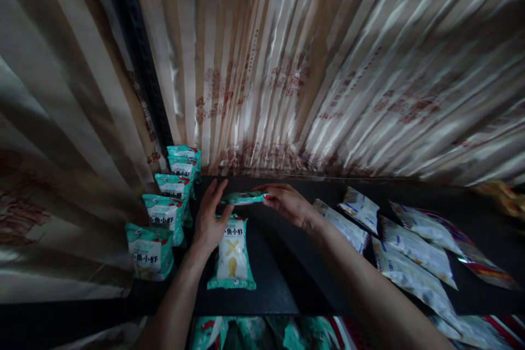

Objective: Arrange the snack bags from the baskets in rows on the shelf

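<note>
A flat green snack bag is held nearly edge-on above the dark shelf. My right hand pinches its right end between thumb and fingers. Around its left end is my left hand, thumb and fingers spread apart; whether it touches the bag I cannot tell. Below lies another green and white snack bag, face up, its top partly behind my left thumb. To the left, several matching bags stand upright in a row, the front snack bag nearest me.
Several white snack packets lie on the right of the black shelf. More green bags show below its front edge. A dark perforated post rises at the left, and a printed curtain hangs behind.
</note>
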`<state>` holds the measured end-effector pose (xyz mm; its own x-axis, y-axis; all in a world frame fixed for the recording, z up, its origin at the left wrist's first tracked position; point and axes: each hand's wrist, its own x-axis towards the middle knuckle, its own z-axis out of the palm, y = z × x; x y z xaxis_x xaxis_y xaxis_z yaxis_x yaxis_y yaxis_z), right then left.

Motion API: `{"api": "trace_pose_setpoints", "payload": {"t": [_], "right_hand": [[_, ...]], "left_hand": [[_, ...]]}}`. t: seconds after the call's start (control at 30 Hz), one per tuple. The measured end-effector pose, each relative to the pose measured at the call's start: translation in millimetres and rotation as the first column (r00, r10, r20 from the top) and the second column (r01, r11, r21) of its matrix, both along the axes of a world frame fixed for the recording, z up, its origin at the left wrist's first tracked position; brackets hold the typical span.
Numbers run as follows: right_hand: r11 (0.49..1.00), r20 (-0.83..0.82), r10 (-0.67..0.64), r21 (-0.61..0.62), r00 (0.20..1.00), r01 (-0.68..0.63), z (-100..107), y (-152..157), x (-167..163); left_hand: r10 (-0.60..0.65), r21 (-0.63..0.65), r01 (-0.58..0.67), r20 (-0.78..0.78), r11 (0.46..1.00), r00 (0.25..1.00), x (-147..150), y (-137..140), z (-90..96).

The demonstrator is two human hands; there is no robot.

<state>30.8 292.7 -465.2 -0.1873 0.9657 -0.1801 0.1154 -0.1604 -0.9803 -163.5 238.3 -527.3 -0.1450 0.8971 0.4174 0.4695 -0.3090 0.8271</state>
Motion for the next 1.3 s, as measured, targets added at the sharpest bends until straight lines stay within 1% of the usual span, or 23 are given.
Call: {"api": "trace_pose_setpoints", "payload": {"t": [0.07,0.13,0.2,0.23,0.3,0.37,0.4,0.5,0.57,0.67,0.73,0.83,1.0,1.1,1.17,1.23,1.3], "right_hand": [[0.993,-0.086,0.073,-0.086,0.994,-0.08,8,-3,-9],[0.983,-0.192,0.095,-0.134,0.977,-0.122,11,-4,-13],[0.984,-0.26,0.1,-0.12,0.96,-0.135,10,-3,-12],[0.985,-0.262,0.112,-0.099,0.959,-0.142,8,-2,-11],[0.984,-0.187,0.16,-0.047,0.969,-0.172,0,0,-10],[0.979,-0.064,0.204,0.003,0.977,-0.204,-10,1,-13],[0.979,-0.01,0.204,0.03,0.979,-0.204,-15,1,-16],[0.984,0.084,0.126,0.118,0.988,-0.136,-33,5,-27],[0.988,0.12,0.062,0.136,0.991,-0.078,-44,11,-33],[0.99,0.148,-0.006,0.138,0.989,-0.015,-57,27,-43],[0.989,0.158,-0.021,0.147,0.987,-0.002,-65,39,-52],[0.99,0.195,-0.028,0.144,0.98,-0.001,-73,56,-66],[0.99,0.319,-0.027,0.137,0.947,-0.017,-83,74,-81],[0.995,0.388,-0.01,0.099,0.922,-0.031,-86,81,-86],[0.994,0.445,-0.006,0.1,0.895,-0.044,-88,84,-88],[0.991,0.497,-0.005,0.121,0.868,-0.063,-88,86,-90],[0.987,0.529,0.005,0.131,0.848,-0.088,-88,87,-91]], "left_hand": [[0.026,-0.032,-0.025,0.013,0.999,1.0,-1,1,1.7],[0.09,-0.125,-0.084,0.048,0.989,0.995,-3,3,2.6],[0.125,-0.192,-0.1,0.121,0.976,0.985,-5,7,3.8],[0.122,-0.201,-0.089,0.161,0.975,0.979,-6,10,4.5],[0.114,-0.192,-0.071,0.222,0.979,0.968,-6,17,5.3],[0.115,-0.201,-0.068,0.233,0.977,0.966,-6,24,4.2],[0.112,-0.209,-0.064,0.229,0.976,0.967,-5,27,2.6],[0.104,-0.229,-0.043,0.261,0.972,0.96,-2,35,-4.8],[0.101,-0.22,-0.028,0.326,0.975,0.94,0,40,-9.3],[0.07,-0.162,-0.005,0.398,0.987,0.915,4,46,-13.2],[0.063,-0.13,-0.013,0.384,0.991,0.921,5,50,-15.2],[0.083,-0.133,-0.045,0.296,0.99,0.952,2,54,-20.7],[0.11,-0.256,-0.057,0.197,0.965,0.974,-10,60,-30.7],[0.101,-0.304,-0.053,0.144,0.951,0.984,-13,61,-31.2],[0.107,-0.324,-0.064,0.115,0.944,0.988,-13,62,-30.3],[0.141,-0.326,-0.107,0.083,0.939,0.986,-12,62,-30.3],[0.189,-0.302,-0.168,0.04,0.938,0.981,-12,62,-31.8]]}}
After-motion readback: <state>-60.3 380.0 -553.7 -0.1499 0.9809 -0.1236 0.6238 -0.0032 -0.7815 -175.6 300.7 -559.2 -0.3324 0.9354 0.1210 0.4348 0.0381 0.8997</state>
